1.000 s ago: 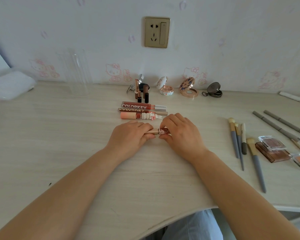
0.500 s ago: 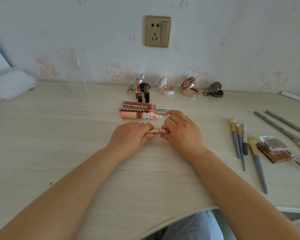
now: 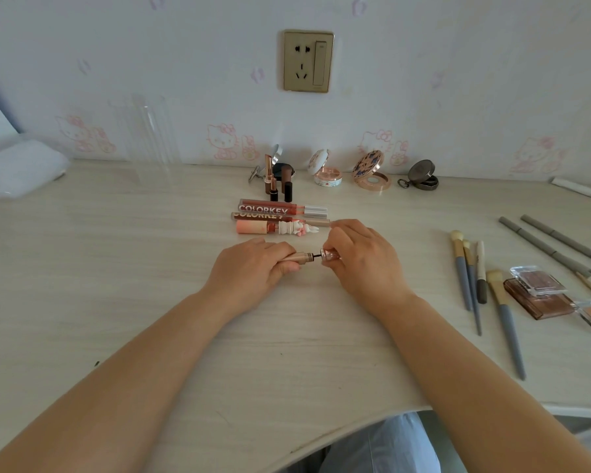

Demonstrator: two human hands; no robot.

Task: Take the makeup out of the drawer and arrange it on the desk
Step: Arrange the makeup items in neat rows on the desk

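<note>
A small lip gloss is pulled apart over the middle of the desk. My left hand grips its rose-gold cap, and my right hand grips its clear bottle; a thin dark wand stem shows between the two. Just behind lie three lip gloss tubes side by side. Upright lipsticks and three open compacts stand along the wall. The drawer is out of view.
Several grey-handled brushes lie to the right, beside eyeshadow palettes and long grey pencils. A clear acrylic holder and a white wrapped pack sit at the back left. The desk's curved front edge runs below my forearms.
The lip gloss was closed between my hands; now cap and bottle are drawn slightly apart, exposing the wand stem. My right hand shifted a little to the right.
</note>
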